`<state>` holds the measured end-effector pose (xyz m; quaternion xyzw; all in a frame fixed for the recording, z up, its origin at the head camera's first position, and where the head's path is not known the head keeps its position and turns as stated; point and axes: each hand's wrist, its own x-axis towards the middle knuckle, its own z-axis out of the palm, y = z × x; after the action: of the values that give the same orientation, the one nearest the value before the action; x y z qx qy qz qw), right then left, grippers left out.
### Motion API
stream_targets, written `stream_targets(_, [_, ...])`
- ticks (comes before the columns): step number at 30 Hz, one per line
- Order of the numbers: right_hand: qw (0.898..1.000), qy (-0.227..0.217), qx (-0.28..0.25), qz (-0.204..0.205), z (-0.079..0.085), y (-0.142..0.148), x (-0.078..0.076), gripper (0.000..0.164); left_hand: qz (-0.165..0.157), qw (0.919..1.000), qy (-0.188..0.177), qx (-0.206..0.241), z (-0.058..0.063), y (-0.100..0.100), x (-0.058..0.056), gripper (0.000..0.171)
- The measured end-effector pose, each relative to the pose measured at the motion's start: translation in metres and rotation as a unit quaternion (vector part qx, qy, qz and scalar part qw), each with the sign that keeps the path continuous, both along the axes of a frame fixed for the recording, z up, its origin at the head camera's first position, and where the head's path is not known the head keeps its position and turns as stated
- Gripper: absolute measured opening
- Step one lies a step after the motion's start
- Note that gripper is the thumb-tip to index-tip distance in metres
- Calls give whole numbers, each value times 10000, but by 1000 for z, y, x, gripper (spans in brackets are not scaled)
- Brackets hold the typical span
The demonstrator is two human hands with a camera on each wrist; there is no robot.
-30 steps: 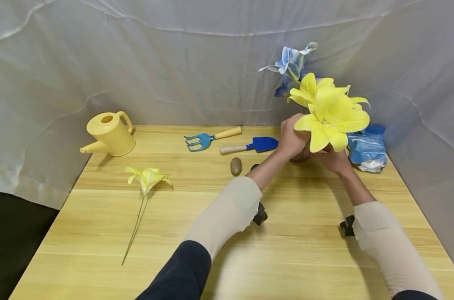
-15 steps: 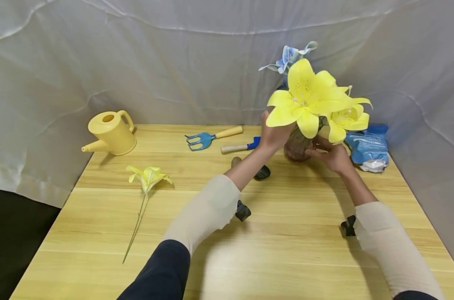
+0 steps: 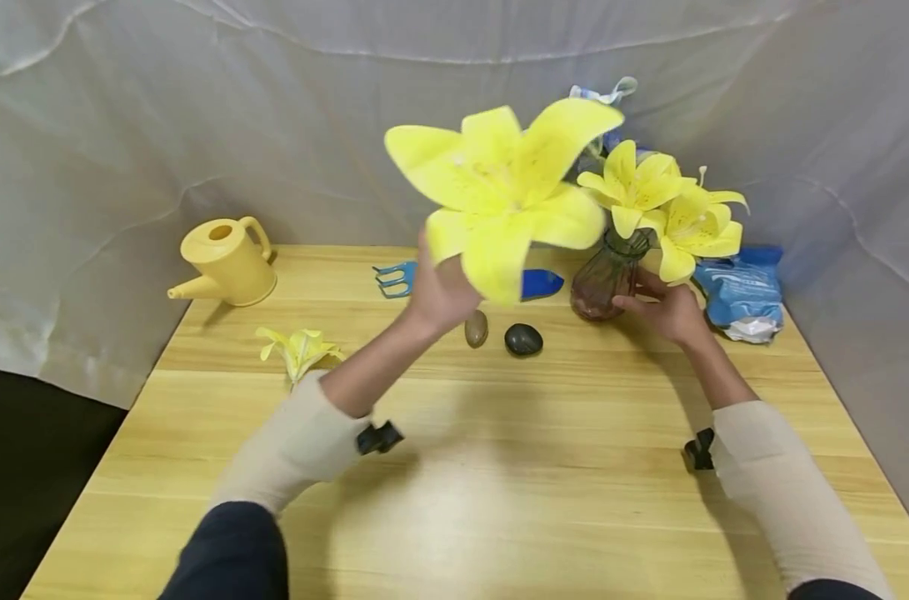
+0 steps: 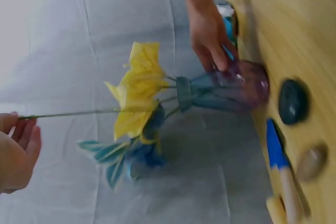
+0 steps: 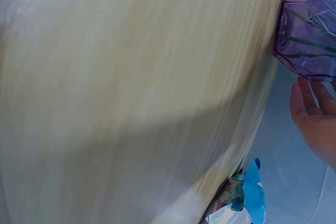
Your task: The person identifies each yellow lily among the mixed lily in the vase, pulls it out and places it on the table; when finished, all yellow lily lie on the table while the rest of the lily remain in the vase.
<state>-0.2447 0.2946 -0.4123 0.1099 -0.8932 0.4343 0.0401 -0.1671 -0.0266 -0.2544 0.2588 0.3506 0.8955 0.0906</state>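
A large yellow lily [image 3: 499,192] is held up by my left hand [image 3: 441,287], away from the vase. In the left wrist view the fingers of that hand [image 4: 18,150] pinch its thin green stem [image 4: 68,114]. The purple-green glass vase [image 3: 596,287] stands upright at the back right, with yellow lilies [image 3: 690,221] and blue flowers [image 3: 596,150] in it. My right hand [image 3: 667,312] holds the vase's right side low down, thumb at the front; its other fingertips are partly hidden. A second loose yellow lily [image 3: 298,352] lies on the table at left, its stem behind my left arm.
A yellow watering can [image 3: 232,262] stands at the back left. A blue hand fork [image 3: 397,280], a blue trowel [image 3: 541,284], a brown stone [image 3: 476,329] and a black stone [image 3: 523,340] lie near the back edge. A blue bag [image 3: 741,292] sits right of the vase.
My left hand has moved left from the vase, carrying the yellow lily with it and uncovering the vase and the black stone. My right hand has stayed at the vase.
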Motion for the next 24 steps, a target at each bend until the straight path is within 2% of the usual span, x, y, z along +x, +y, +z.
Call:
stream_targets(1, [10000, -35, -13, -23, 4, -3, 3, 61, 6, 9996, -38, -294, 2, -9, 7, 33])
stream_targets(2, [10000, -54, -30, -2, 8, -5, 6, 61, 419, 9920, 431, -1112, 3, -19, 13, 32])
stream_targets(3, [9999, -67, -73, 16, 10, -6, 7, 61, 993, 9694, 923, -2047, 2, -29, 18, 27])
stream_targets(4, [9999, -64, -113, 40, 11, -7, 7, 62, 1530, 9343, 1378, -2911, -3, -40, 21, 20])
stream_targets(5, [9999, -45, -130, 57, 11, -7, 7, 62, 1985, 8922, 1673, -3697, -9, -51, 24, 15])
stream_targets(6, [9999, -10, -135, 72, 8, -5, 5, 62, 2365, 8475, 1803, -4397, -16, -62, 27, 9])
stream_targets(7, [9999, 37, -128, 64, 4, -3, 2, 62, 2322, 8264, 1637, -4862, -23, -73, 32, 9])
stream_targets(10, [9997, 128, -196, 66, -7, 4, -5, 61, 1972, 8045, 1130, -5488, -57, -101, 38, 10])
stream_targets(12, [9997, 190, -171, 56, -11, 6, -7, 60, 1790, 7913, 753, -5798, -74, -113, 44, 10])
stream_targets(16, [9994, 217, -280, 53, -14, 7, -9, 59, 1543, 7742, 304, -6130, -101, -128, 52, 9])
stream_targets(21, [9983, 283, -462, 211, -14, 8, -10, 59, 1235, 7754, -282, -6187, -128, -141, 56, 10])
stream_targets(24, [9985, 311, -399, 222, -15, 8, -10, 56, 1178, 7757, -554, -6175, -140, -148, 58, 8])
